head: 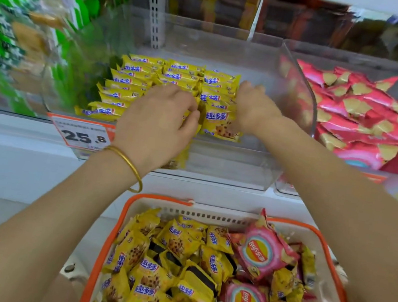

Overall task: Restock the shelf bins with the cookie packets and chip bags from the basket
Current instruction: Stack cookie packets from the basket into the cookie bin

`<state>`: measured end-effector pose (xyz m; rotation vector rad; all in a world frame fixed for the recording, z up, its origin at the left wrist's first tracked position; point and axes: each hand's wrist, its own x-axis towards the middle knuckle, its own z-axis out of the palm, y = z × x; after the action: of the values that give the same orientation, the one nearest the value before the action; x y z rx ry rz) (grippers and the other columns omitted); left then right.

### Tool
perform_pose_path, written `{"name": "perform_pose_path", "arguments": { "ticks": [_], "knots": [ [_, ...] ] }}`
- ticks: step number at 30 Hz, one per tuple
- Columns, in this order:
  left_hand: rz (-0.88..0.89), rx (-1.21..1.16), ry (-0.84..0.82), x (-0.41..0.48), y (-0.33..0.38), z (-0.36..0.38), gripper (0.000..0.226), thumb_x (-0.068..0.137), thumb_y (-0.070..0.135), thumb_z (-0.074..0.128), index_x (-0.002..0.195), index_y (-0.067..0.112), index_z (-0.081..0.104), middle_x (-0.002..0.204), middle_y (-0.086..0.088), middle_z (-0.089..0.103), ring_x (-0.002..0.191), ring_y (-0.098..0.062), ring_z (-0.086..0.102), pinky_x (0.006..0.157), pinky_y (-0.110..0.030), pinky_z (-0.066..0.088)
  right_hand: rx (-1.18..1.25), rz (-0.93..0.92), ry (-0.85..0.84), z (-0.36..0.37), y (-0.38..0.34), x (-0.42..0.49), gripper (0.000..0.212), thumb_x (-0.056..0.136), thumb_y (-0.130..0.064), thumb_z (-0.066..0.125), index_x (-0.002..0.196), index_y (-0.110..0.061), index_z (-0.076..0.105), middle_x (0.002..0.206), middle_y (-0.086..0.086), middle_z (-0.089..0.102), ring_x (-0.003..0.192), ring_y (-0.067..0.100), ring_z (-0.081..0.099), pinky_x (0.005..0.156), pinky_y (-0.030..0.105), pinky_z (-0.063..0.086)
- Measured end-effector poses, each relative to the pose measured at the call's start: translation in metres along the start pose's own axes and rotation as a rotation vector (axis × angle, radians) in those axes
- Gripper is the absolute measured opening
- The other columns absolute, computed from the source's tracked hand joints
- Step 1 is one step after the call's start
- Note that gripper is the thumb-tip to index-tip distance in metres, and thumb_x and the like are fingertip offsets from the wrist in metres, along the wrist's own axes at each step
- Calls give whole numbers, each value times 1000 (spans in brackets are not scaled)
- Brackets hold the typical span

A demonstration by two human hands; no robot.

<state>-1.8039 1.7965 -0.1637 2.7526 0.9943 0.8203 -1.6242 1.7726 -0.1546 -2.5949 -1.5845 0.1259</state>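
Heaped cookie packets (173, 265) and chip bags (259, 250) are kept in the basket (128, 207) below. In the bin (230, 164), a front packet (219, 125) is pinched upright by the left hand (158, 120), seemingly to extend the row. The right hand (252, 107) is curled alongside; its grasp cannot be told.

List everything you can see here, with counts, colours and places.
shelved cookie packets: many, yellow, rows in the middle clear bin
clear bin: one, transparent, middle of shelf
shelved chip bags: many, pink, bin to the right
green packets: many, blurred, bin to the left
upper-shelf packets: several, yellow and brown, blurred, top
price tag: one, orange and white, shelf edge
basket: one, white with orange rim, below the shelf
basket cookie packets: many, yellow, loose pile
basket chip bags: at least two, pink, right side
bangle: one, gold, left wrist
left hand: one, fingers curled onto shelved cookie packets
right hand: one, against those packets' right side, grip unclear
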Motion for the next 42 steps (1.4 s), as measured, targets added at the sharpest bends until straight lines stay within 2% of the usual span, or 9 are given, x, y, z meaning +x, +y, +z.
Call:
{"name": "perform_pose_path", "arguments": {
  "ticks": [9,11,18,24,28,32,35,39,42],
  "knots": [
    [33,34,-8,-4,-1,2,55,87,44,22,103,12,64,102,-9,61,101,-30,52,78,-41,43,216,103,-47,1,-18,8,68,82,-12,71,130,5,27,116,14,60,104,27,62,59,26,43],
    [43,25,7,-3,-2,3,61,84,47,17,101,11,64,100,-10,61,99,-31,53,77,-41,45,225,106,-71,2,-18,7,58,84,-15,70,123,2,30,110,13,57,98,25,61,64,28,45],
    [71,24,63,-4,-2,4,56,88,44,22,98,11,65,96,-9,63,94,-32,55,73,-41,45,251,120,-64,-5,-11,-1,83,77,-16,77,135,4,22,117,14,53,102,29,57,71,30,40],
    [286,-29,268,-15,5,-4,28,93,23,44,97,6,67,98,-11,66,90,-34,59,72,-46,45,184,12,115,-33,-10,-40,40,83,-12,69,101,-12,34,94,7,52,89,27,54,71,33,40],
    [424,-53,219,-45,27,-7,24,90,18,48,91,5,68,88,-10,66,79,-32,58,65,-43,44,324,-192,273,-41,-4,-117,24,79,-18,69,85,-21,46,72,-8,49,80,21,54,73,37,47],
    [341,-20,-84,-80,32,14,25,85,23,45,84,14,67,80,-2,65,77,-27,62,55,-35,50,255,-251,-154,45,12,-159,8,85,-21,62,85,-20,55,87,-1,61,89,21,59,77,35,48],
    [277,4,-255,-95,29,31,29,84,29,40,84,19,67,80,4,65,77,-22,63,51,-32,50,146,-199,-561,131,22,-168,36,88,-41,59,109,-12,53,103,3,57,99,23,56,76,33,44],
    [244,17,-354,-101,25,49,36,84,33,34,86,19,67,82,2,65,76,-22,63,51,-33,51,73,-125,-634,201,24,-184,72,83,-51,62,135,-9,34,125,9,48,113,30,53,81,40,47],
    [226,23,-389,-101,24,56,27,90,28,42,90,18,67,87,1,65,82,-22,62,57,-36,52,122,-82,-600,208,26,-181,39,85,-28,62,114,-10,42,108,9,52,96,28,56,65,33,41]
  ]
}}
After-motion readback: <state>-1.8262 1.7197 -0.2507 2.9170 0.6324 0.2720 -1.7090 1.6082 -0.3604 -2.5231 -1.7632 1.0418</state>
